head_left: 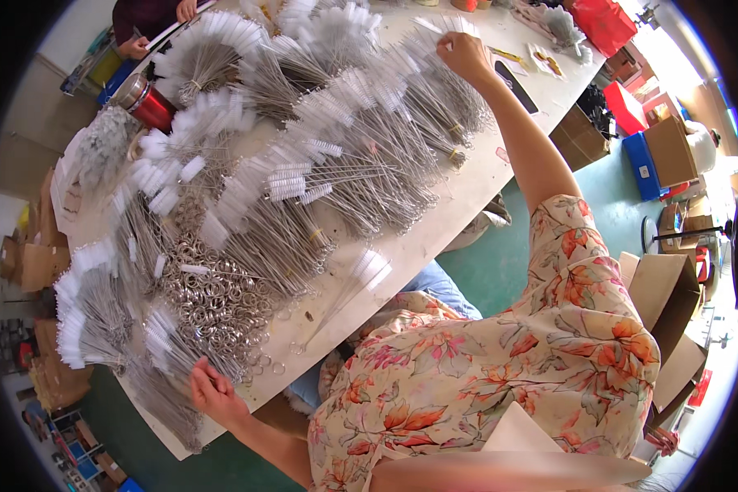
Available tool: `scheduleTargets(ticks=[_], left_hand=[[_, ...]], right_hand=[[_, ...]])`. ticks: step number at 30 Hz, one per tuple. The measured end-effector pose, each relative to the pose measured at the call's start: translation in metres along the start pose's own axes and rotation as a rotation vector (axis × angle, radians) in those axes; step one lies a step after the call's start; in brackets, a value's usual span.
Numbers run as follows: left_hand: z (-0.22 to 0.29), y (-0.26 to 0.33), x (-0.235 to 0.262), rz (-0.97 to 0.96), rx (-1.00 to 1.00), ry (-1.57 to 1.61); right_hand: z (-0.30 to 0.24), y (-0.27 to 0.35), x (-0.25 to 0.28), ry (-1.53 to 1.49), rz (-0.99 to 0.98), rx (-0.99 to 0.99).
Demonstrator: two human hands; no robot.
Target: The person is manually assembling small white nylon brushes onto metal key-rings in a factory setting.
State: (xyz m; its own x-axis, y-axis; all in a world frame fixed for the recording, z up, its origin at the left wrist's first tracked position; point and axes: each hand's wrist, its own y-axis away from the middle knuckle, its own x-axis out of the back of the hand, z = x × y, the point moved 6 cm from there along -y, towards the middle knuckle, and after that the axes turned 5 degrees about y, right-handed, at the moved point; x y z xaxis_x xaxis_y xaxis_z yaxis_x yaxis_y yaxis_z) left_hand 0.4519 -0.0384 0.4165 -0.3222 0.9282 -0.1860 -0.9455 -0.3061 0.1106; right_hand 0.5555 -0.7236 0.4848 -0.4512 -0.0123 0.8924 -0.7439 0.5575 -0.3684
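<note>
Bundles of thin wire-stem brushes (299, 230) with white bristle heads cover much of the table. My right hand (465, 57) reaches to the far side, its fingers bent together over white brush heads (459, 26); what is in the pinch is hidden. My left hand (214, 395) is at the near left, fingers curled together beside a brush bundle (162, 336) and a heap of metal rings (209, 303). Whatever those fingers hold is too small to make out. A few brushes (371, 266) lie apart near the table edge in front of me, beside some loose rings (279, 368).
A red metal flask (150, 107) and a grey fluffy bundle (107, 148) stand at the far left. A dark phone-like slab (517, 88) lies right of my arm. Another person's hand (134, 47) is beyond the table. Cardboard boxes (671, 152) stand on the right.
</note>
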Motion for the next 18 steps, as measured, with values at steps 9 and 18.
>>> scheduleTargets(ticks=[9, 18], left_hand=[[0.003, 0.004, -0.003, 0.000, -0.010, 0.046], [0.043, 0.030, -0.130, -0.409, -0.411, -0.265]], right_hand=[[0.012, -0.013, 0.014, -0.007, -0.007, -0.068], [-0.236, 0.139, 0.086, -1.466, -0.480, 0.582]])
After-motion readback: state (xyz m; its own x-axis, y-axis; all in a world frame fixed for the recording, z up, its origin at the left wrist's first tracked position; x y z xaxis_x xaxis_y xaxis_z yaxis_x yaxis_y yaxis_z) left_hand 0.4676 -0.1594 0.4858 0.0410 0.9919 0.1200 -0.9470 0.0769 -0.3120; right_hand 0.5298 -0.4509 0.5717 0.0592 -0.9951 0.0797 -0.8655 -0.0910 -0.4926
